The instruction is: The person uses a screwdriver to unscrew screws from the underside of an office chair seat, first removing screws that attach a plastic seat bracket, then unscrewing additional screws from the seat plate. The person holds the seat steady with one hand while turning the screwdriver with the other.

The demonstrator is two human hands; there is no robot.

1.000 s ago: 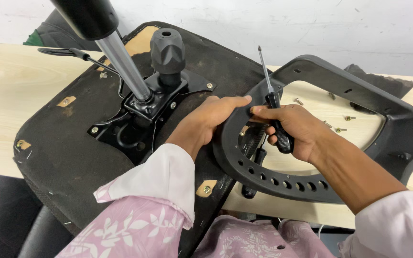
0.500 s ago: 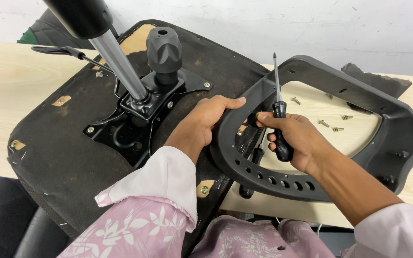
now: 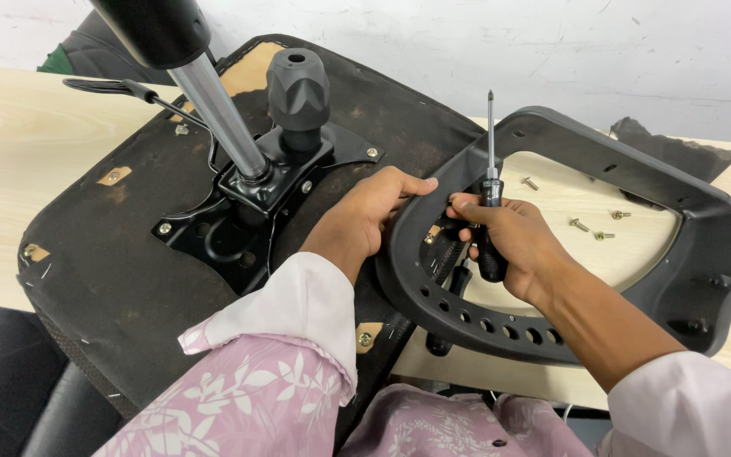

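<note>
Black screwdriver (image 3: 490, 222) in curled fingers (image 3: 475, 211)

Single head view, close, looking down over the table (image 3: 10, 127)

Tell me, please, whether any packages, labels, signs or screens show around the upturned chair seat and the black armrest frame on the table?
None in view: no package, label, sign or screen shows on the table, the wall or the chair parts.

Armrest frame (image 3: 636, 182) (screws (image 3: 590, 224) inside) rightward
</note>
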